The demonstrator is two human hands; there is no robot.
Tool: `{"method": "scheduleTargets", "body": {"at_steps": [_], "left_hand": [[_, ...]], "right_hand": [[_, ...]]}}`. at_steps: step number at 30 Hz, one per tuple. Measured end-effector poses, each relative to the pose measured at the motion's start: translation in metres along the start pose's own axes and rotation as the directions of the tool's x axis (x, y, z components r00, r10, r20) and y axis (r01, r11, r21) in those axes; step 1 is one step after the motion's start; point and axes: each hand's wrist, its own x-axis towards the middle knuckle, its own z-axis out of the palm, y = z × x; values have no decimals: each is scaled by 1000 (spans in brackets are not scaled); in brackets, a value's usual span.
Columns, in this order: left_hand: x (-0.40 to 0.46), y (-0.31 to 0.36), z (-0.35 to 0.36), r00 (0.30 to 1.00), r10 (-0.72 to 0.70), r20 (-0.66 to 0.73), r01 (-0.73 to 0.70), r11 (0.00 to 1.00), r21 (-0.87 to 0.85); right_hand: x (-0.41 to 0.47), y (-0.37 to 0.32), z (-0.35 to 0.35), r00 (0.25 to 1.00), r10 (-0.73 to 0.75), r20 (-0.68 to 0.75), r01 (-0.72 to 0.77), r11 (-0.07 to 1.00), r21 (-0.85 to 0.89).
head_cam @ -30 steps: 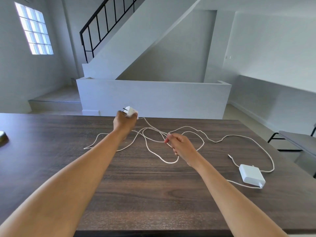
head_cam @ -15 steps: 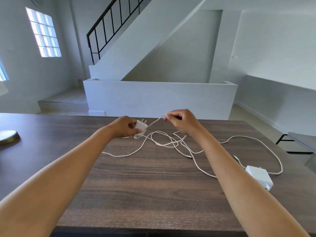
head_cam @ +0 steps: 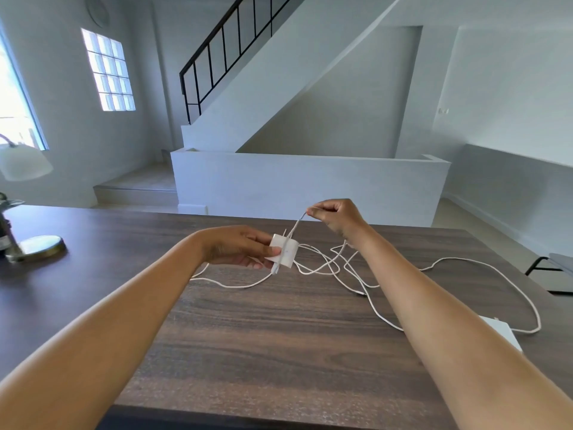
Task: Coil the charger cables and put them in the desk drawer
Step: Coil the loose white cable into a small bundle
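Cable (head_cam: 322, 268): thin, white, tangled | left hand (head_cam: 235, 248) grips white plug (head_cam: 283, 250) | right hand (head_cam: 336, 217) pinches cable

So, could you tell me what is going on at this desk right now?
A person is winding a white charger cable round a small white plug. The left hand grips the plug just above the desk, and the right hand pinches the cable and holds it taut above the plug. The rest of the cable lies in loose tangles on the desk. A second, larger white charger lies at the right, partly hidden by the right forearm. No drawer is in view.
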Motion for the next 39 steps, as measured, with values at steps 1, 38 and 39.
{"method": "scheduleTargets", "body": {"at_steps": [1,38,39], "left_hand": [[0,1,1,1000,-1,19,2,999,-35],[47,-23,-21,485,254,-837,271,866,420],[47,-26,-21,535,271,-800,254,852,458]], "right_hand": [[-2,2,3,999,31,16,-32,999,34],[-69,-69,14,887,80,455,14,980,-199],[-65,-71,8,914,56,403,28,979,-202]]}}
